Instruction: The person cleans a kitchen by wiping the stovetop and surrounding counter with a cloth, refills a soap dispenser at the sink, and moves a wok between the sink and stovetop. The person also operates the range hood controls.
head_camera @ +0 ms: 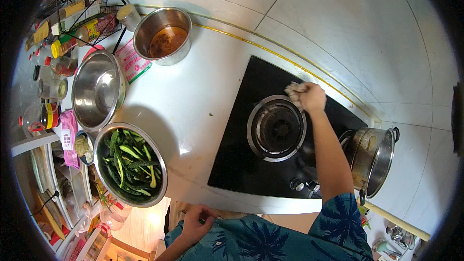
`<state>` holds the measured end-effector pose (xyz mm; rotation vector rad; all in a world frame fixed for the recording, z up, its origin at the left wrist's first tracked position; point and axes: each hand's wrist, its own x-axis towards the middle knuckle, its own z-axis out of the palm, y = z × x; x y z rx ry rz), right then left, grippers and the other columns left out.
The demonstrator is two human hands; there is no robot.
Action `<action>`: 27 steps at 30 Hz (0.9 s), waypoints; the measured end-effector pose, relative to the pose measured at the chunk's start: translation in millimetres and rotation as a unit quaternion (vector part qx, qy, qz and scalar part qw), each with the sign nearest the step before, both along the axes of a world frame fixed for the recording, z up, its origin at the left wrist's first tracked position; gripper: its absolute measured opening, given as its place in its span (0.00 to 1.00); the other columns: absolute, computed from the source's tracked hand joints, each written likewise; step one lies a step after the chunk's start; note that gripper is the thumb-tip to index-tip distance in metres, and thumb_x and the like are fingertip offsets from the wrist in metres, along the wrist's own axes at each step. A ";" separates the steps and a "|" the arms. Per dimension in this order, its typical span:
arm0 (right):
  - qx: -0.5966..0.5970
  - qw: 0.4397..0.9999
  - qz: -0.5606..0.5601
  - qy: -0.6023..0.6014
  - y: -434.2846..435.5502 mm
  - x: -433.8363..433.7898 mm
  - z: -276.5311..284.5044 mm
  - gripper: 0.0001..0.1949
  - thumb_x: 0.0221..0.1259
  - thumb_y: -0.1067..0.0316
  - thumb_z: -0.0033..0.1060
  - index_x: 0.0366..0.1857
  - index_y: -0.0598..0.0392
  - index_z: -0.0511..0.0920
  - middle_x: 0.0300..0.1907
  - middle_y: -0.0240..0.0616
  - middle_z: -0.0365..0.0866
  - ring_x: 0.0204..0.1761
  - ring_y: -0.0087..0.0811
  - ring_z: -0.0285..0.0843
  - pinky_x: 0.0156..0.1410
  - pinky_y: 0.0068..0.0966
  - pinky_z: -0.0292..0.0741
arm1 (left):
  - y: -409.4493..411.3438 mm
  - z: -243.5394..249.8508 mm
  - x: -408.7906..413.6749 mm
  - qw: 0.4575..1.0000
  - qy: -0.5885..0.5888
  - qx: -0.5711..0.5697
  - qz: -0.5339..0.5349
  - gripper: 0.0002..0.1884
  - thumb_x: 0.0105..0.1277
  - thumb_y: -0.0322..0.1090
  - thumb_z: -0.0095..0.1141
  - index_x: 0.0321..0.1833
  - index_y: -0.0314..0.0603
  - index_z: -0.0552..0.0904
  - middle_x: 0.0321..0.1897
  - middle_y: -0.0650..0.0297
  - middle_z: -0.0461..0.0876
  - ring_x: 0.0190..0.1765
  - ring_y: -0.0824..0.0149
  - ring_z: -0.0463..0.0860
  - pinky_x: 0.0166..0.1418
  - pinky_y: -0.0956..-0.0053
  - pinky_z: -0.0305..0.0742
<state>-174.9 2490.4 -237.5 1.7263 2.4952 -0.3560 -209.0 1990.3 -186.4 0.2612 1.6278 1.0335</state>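
My right hand [314,98] grips a crumpled light-brown cloth [295,92] at the back of the black glass gas hob [232,166]. The cloth lies against the hob surface, just beyond the round burner [277,128] with its metal ring. My right forearm reaches over the hob, to the right of that burner. Down at the counter's front edge, my left hand [196,223] is held close to my shirt [264,237] with its fingers curled. Whether it pinches anything is not visible. Two control knobs [303,185] sit at the hob's front, partly beside my forearm.
A large steel pot [370,163] stands on the hob's right side. Leftward are a steel bowl of cut cucumbers [132,163], a steel basin [98,90] and a steel pot with brown liquid [168,43]. Several bottles [61,66] crowd the far left. Tiled wall [337,18] bounds the back.
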 end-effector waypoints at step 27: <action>-0.119 0.985 0.120 0.035 7.7 -88.2 10.9 0.15 0.47 0.50 0.75 0.27 0.50 0.86 0.25 0.40 0.86 0.28 0.36 0.86 0.37 0.35 0.83 | 14.0 -3.6 34.8 0.999 -0.011 -0.033 0.036 0.11 0.59 0.25 0.64 0.42 0.40 0.77 0.34 0.66 0.78 0.35 0.76 0.79 0.40 0.79 0.77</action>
